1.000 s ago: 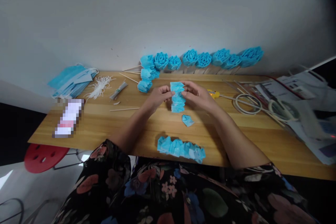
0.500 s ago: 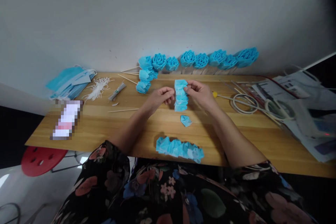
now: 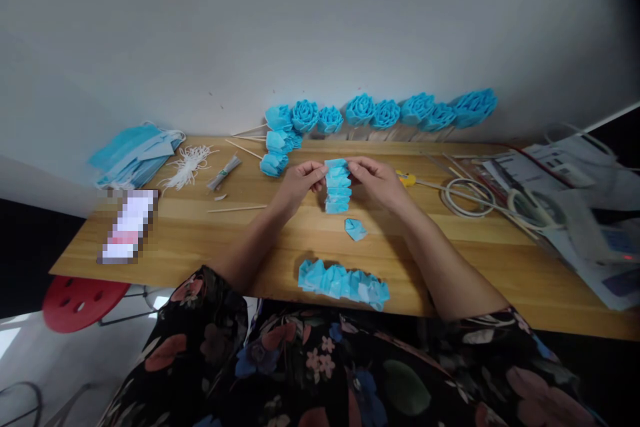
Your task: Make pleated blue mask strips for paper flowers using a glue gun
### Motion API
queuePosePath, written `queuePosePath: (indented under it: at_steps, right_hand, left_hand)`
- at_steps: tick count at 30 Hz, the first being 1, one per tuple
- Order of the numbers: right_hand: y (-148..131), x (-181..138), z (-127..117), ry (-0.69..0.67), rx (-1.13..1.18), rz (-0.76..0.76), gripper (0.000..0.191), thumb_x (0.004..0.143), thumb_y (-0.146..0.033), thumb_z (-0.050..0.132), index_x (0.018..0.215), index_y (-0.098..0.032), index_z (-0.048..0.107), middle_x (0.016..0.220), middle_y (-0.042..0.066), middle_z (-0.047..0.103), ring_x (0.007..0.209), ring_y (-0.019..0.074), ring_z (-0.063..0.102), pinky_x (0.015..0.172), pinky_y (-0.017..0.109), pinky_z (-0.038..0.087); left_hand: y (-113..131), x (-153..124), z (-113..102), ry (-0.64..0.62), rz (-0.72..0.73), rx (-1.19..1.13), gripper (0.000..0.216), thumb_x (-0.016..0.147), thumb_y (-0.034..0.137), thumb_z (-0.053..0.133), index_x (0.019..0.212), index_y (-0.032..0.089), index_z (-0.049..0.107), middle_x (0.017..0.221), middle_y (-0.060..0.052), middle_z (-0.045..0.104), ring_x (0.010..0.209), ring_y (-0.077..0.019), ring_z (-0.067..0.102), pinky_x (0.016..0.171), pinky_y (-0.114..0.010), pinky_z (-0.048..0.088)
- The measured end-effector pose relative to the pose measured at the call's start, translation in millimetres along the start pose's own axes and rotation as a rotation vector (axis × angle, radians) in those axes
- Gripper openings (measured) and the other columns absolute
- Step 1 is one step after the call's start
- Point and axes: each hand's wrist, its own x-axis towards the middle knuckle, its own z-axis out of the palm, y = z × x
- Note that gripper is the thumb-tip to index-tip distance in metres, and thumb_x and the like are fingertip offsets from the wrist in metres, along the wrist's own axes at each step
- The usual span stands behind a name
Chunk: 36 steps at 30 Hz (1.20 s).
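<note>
Both my hands hold a pleated blue strip (image 3: pixel 339 185) upright above the wooden table (image 3: pixel 210 240). My left hand (image 3: pixel 299 182) pinches its upper left edge. My right hand (image 3: pixel 376 179) pinches its upper right edge with curled fingers. The strip hangs down between them in stacked folds. A small blue folded scrap (image 3: pixel 355 229) lies on the table just below it. A longer pleated blue strip (image 3: pixel 343 281) lies near the table's front edge.
Several blue fabric roses (image 3: pixel 380 113) line the wall. Blue face masks (image 3: pixel 134 153), white ear loops (image 3: pixel 189 165) and wooden skewers (image 3: pixel 236 209) lie left. Tape rolls (image 3: pixel 469 197), a yellow-handled tool (image 3: pixel 407 179) and papers (image 3: pixel 575 180) sit right. A red stool (image 3: pixel 80 301) stands below left.
My left hand let go of the strip half a second ago and has now pinched its top edge again. The strip shifted slightly right, then back left.
</note>
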Motion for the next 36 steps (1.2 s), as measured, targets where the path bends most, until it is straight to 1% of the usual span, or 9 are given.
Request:
queuePosePath:
  at_steps: [3,8,12,16,18,23,25,30,36]
  right_hand:
    - [-4.1,-1.7,0.7,0.048,-0.021,-0.026,0.047,0.077,-0.065,0.074,0.094,-0.021,0.076,0.084,0.002,0.072,0.077,0.0170,0.063,0.076,0.033,0.055]
    - [-7.4,-4.4,3.1,0.062,-0.082,-0.079,0.040,0.074,-0.059,0.077,0.083,-0.020,0.073,0.074,0.001,0.068,0.068,0.0149,0.058,0.064,0.028,0.048]
    - [-6.7,-5.4,2.4,0.052,-0.131,-0.083,0.037,0.076,-0.056,0.075,0.074,-0.020,0.070,0.067,0.000,0.065,0.063,0.0141,0.053,0.059,0.027,0.043]
    - [-5.2,-4.3,0.8,0.048,-0.150,-0.072,0.042,0.077,-0.062,0.073,0.072,-0.020,0.069,0.065,0.000,0.063,0.062,0.0142,0.052,0.060,0.028,0.044]
    - [-5.4,-3.6,-0.3,0.055,-0.141,-0.069,0.048,0.078,-0.068,0.069,0.073,-0.020,0.070,0.066,0.000,0.064,0.064,0.0149,0.055,0.063,0.029,0.046]
    - [-9.0,-3.4,-2.7,0.080,-0.074,-0.037,0.062,0.079,-0.080,0.061,0.092,-0.022,0.077,0.080,0.004,0.071,0.074,0.0189,0.064,0.073,0.034,0.055]
    - [-9.2,-3.2,-2.6,0.060,-0.041,-0.023,0.064,0.077,-0.082,0.061,0.090,-0.022,0.077,0.081,0.005,0.072,0.075,0.0196,0.065,0.073,0.034,0.056]
    - [-7.7,-2.8,1.0,0.012,-0.047,-0.015,0.055,0.073,-0.076,0.072,0.080,-0.021,0.073,0.074,0.002,0.067,0.071,0.0172,0.059,0.071,0.032,0.053]
    - [-6.2,-3.7,2.2,-0.034,-0.091,0.007,0.048,0.069,-0.066,0.078,0.070,-0.020,0.063,0.065,-0.002,0.059,0.062,0.0127,0.048,0.060,0.027,0.040]
  left_hand:
    - [1.8,-2.7,2.5,-0.035,-0.003,0.020,0.042,0.072,0.053,0.082,0.070,0.016,0.062,0.061,0.002,0.060,0.055,-0.0068,0.051,0.057,-0.022,0.041]
    - [4.4,-8.4,8.2,-0.110,-0.023,0.059,0.043,0.071,0.053,0.083,0.071,0.016,0.063,0.061,0.002,0.061,0.057,-0.0081,0.051,0.060,-0.023,0.043]
    - [3.5,-9.9,9.5,-0.122,0.004,0.078,0.039,0.072,0.050,0.084,0.072,0.016,0.065,0.063,0.002,0.060,0.059,-0.0084,0.050,0.061,-0.024,0.042]
    - [1.9,-9.8,8.2,-0.124,0.026,0.075,0.034,0.074,0.046,0.083,0.072,0.016,0.066,0.065,0.001,0.061,0.061,-0.0089,0.051,0.063,-0.024,0.042]
    - [1.4,-9.4,7.5,-0.118,0.028,0.064,0.033,0.075,0.045,0.082,0.072,0.016,0.065,0.065,0.002,0.061,0.061,-0.0087,0.051,0.062,-0.024,0.042]
    - [1.3,-7.5,6.0,-0.065,0.012,0.075,0.034,0.078,0.047,0.079,0.072,0.017,0.065,0.064,0.001,0.061,0.060,-0.0086,0.052,0.061,-0.023,0.043]
    - [1.2,-6.7,5.2,-0.040,0.020,0.072,0.035,0.078,0.048,0.079,0.071,0.017,0.064,0.063,0.001,0.061,0.059,-0.0086,0.052,0.060,-0.023,0.043]
    - [0.9,-5.5,4.2,-0.036,0.035,0.031,0.042,0.075,0.054,0.081,0.070,0.016,0.062,0.061,0.002,0.060,0.057,-0.0079,0.052,0.058,-0.022,0.043]
    - [-0.1,-6.0,5.5,-0.090,0.030,-0.013,0.043,0.078,0.053,0.080,0.070,0.015,0.061,0.060,0.002,0.059,0.056,-0.0070,0.053,0.058,-0.020,0.043]
